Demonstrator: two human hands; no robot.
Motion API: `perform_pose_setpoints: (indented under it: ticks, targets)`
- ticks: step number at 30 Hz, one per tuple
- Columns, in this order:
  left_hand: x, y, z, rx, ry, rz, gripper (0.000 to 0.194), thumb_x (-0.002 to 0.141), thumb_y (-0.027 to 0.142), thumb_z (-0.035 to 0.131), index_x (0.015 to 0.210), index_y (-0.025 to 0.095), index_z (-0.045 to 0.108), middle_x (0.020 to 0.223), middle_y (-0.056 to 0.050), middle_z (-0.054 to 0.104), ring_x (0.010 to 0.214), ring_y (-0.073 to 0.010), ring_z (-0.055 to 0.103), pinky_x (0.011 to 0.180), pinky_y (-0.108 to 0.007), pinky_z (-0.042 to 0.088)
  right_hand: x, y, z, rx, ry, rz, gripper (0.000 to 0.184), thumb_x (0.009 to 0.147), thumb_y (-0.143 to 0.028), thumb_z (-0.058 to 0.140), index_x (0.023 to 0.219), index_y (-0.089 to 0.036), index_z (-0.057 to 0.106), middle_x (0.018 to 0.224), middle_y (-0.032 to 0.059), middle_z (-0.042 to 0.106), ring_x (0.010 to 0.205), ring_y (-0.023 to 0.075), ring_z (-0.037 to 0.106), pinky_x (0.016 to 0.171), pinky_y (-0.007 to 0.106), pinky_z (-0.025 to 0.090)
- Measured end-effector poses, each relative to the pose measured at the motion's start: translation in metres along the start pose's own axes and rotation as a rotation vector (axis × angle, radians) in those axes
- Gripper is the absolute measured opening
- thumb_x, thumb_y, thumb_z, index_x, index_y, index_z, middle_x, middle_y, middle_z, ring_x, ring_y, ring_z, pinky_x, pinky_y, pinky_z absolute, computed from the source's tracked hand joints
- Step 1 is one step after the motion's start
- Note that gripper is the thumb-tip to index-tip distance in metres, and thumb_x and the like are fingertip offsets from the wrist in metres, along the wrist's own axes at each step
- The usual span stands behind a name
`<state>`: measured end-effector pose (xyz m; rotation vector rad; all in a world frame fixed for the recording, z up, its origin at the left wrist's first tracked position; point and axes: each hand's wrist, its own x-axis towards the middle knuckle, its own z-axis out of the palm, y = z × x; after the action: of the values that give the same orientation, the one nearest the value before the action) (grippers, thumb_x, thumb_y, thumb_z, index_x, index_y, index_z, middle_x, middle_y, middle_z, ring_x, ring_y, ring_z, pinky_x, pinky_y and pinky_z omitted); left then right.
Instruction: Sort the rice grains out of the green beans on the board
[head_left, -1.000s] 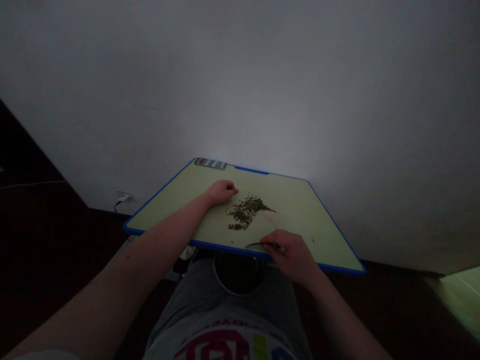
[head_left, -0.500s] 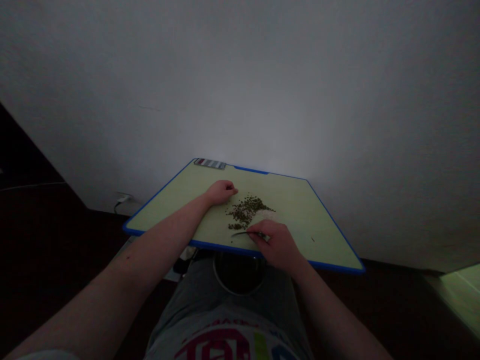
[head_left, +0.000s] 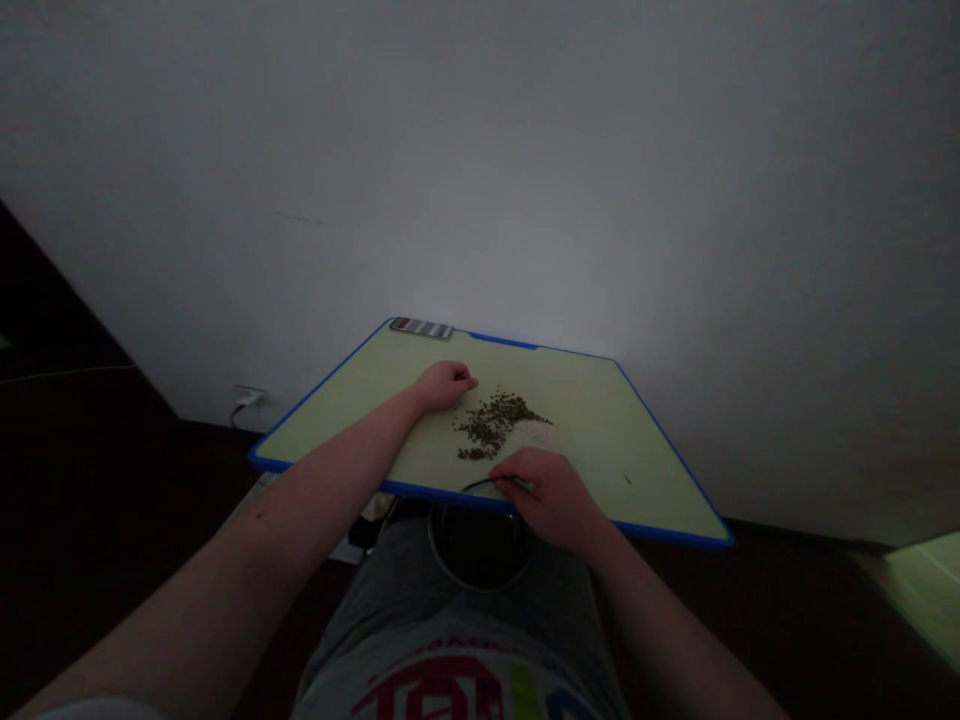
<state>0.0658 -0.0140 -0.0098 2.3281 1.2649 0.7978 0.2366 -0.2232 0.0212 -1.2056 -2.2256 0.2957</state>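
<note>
My right hand [head_left: 544,490] pinches a thin, dark metal utensil [head_left: 484,482] at the near edge of a pale-yellow board with a blue rim [head_left: 427,492]. Its narrow tip points left, at the rim; whether it is a spoon or tweezers is too small to tell. My left hand [head_left: 444,385] rests on the board with its fingers curled in, and nothing shows in them. Between my hands lies a scattered heap of small green-brown beans [head_left: 495,420]. A pale pile of grains [head_left: 534,432] touches it on the right. Below the rim, a round metal bowl [head_left: 480,560] sits at my lap.
A flat, light-and-red panel like a calculator or phone [head_left: 421,328] lies at the board's far left corner. A small dark sliver [head_left: 628,480] is at the right. The wall [head_left: 525,200] rises behind the board; a plug [head_left: 249,398] sits low on it.
My right hand has drawn the utensil's tip toward me, from the board's surface to its near rim. A single bean near the tip is no longer visible there. My left hand stays put.
</note>
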Motion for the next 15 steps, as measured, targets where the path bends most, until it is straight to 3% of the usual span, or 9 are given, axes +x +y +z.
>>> perform_pose_setpoints:
  ticks: [6,15]
  targets:
    - [0.000,0.000,0.000,0.006,-0.004,0.000,0.034,0.070,0.047,0.048,0.067,0.015,0.061,0.059,0.000,0.054,0.056,-0.0116,0.044,0.053,-0.025,0.031,-0.008,0.000,-0.007,0.009,0.015,-0.004,0.016,0.080,-0.018,0.051,0.087,-0.021,0.066,0.081,0.0022,0.067,0.078,0.0147,0.059,0.072,0.027,0.044]
    - [0.000,0.000,0.000,-0.013,-0.003,-0.005,0.033,0.070,0.046,0.049,0.065,0.015,0.059,0.056,0.001,0.053,0.055,-0.0109,0.044,0.052,-0.024,0.031,-0.013,0.031,-0.018,-0.105,0.205,0.151,0.016,0.078,-0.019,0.053,0.086,-0.021,0.067,0.082,0.0024,0.068,0.079,0.0165,0.061,0.073,0.029,0.046]
